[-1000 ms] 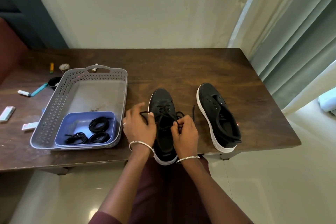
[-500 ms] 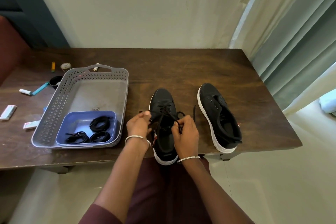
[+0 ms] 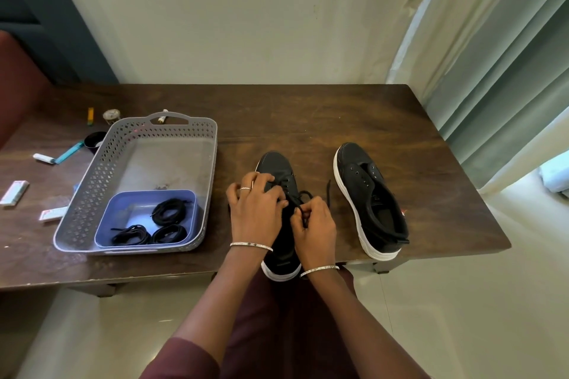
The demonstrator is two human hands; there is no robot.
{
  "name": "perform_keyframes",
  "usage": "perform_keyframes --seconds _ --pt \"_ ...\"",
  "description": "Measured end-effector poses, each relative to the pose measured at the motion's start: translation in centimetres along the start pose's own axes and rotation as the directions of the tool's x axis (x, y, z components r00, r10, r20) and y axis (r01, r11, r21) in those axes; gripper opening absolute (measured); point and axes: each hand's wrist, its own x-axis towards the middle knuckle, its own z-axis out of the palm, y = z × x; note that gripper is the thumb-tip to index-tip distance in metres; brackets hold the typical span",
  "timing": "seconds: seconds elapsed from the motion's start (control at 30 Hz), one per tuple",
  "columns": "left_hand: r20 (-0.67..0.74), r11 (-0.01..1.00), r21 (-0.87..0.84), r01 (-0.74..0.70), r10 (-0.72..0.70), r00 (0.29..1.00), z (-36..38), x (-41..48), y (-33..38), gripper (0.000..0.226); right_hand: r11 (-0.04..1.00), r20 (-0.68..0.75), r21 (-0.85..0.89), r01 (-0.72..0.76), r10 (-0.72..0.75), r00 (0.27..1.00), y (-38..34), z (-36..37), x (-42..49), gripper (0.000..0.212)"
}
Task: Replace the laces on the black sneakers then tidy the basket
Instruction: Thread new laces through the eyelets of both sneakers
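Two black sneakers with white soles stand on the wooden table point(image 3: 308, 120). The left sneaker point(image 3: 277, 168) has a black lace point(image 3: 303, 195) threaded in its eyelets. My left hand point(image 3: 255, 206) lies over its tongue, fingers curled around the lace. My right hand point(image 3: 314, 224) pinches the lace just beside it. One lace end point(image 3: 328, 191) trails on the table to the right. The right sneaker point(image 3: 369, 197) has bare eyelets. A grey perforated basket point(image 3: 101, 175) at the left holds a blue tray point(image 3: 194, 212) with three coiled black laces point(image 3: 167, 209).
Small items lie left of the basket: a blue-handled tool point(image 3: 69, 152), white packets point(image 3: 14, 192), a yellow stick point(image 3: 90, 116), a round tin point(image 3: 110, 115). A curtain point(image 3: 492, 55) hangs at the right. The table's near edge is just under my wrists.
My left hand has moved right from the sneaker's left side onto the laced part, close to the right hand. The right hand has stayed in place on the lace.
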Motion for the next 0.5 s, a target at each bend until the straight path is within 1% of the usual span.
perform_keyframes --seconds 0.03,0.07,0.1,0.13,0.17,0.2,0.23,0.27,0.3,0.33,0.37,0.4,0.43,0.47,0.5 --pt "-0.009 0.998 -0.044 0.037 -0.037 0.999 0.0 0.0 0.0 0.005 1.0 -0.004 -0.002 0.007 -0.007 1.0 0.0 0.0 0.0 0.014" --pt "-0.01 0.985 -0.129 0.112 -0.114 0.993 0.1 0.0 -0.2 0.007 1.0 -0.01 -0.005 0.015 -0.015 1.0 0.0 -0.1 0.0 0.015" --pt "0.031 0.939 -0.262 0.224 -0.224 0.974 0.2 0.0 -0.6 0.009 1.0 -0.015 -0.005 0.02 -0.02 1.0 0.0 0.0 0.0 0.015" --pt "0.113 0.821 -0.439 0.364 -0.352 0.929 0.4 0.0 -1.0 0.011 1.0 -0.019 -0.002 0.024 -0.024 1.0 0.0 0.0 0.0 0.015" --pt "0.21 0.636 -0.597 0.489 -0.464 0.86 0.2 0.1 -1.5 0.01 1.0 -0.023 0.002 0.027 -0.027 0.999 0.1 0.0 -0.1 0.015" --pt "0.298 0.442 -0.684 0.58 -0.556 0.776 0.2 0.0 -2.1 0.009 1.0 -0.027 0.006 0.029 -0.029 0.999 0.1 0.0 -0.1 0.015" --pt "0.344 0.326 -0.705 0.63 -0.619 0.706 0.2 0.0 -2.7 0.011 0.999 -0.03 0.01 0.031 -0.031 0.999 0.2 0.0 -0.1 0.015" --pt "0.353 0.301 -0.692 0.657 -0.652 0.671 0.1 0.0 -3.2 0.013 0.999 -0.033 0.013 0.032 -0.032 0.999 0.2 0.0 -0.2 0.015" --pt "0.34 0.327 -0.665 0.672 -0.668 0.662 0.0 0.0 -3.5 0.013 0.999 -0.034 0.017 0.032 -0.031 0.999 0.2 0.1 -0.2 0.016" --pt "0.312 0.385 -0.628 0.676 -0.672 0.672 0.0 0.0 -3.7 0.007 0.999 -0.033 0.02 0.03 -0.029 0.999 0.2 0.1 -0.2 0.016" --pt "0.263 0.475 -0.583 0.659 -0.658 0.706 -0.1 -0.1 -3.7 0.008 0.999 -0.032 0.021 0.028 -0.027 0.999 0.2 0.1 -0.2 0.016" --pt "0.177 0.6 -0.532 0.597 -0.611 0.772 -0.1 -0.1 -3.6 0.016 0.999 -0.031 0.019 0.026 -0.026 0.999 0.2 0.1 -0.2 0.016" --pt "0.07 0.741 -0.467 0.482 -0.513 0.856 -0.2 -0.1 -3.4 0.02 1.0 -0.03 0.018 0.025 -0.025 0.999 0.1 0.1 -0.1 0.016" --pt "-0.016 0.86 -0.376 0.346 -0.38 0.925 -0.3 0.0 -3.0 0.021 1.0 -0.029 0.017 0.024 -0.023 0.999 0.1 0.1 -0.1 0.015" --pt "-0.037 0.927 -0.295 0.232 -0.253 0.967 -0.4 0.1 -2.4 0.02 1.0 -0.027 0.016 0.019 -0.018 0.999 0.1 0.1 -0.1 0.015"
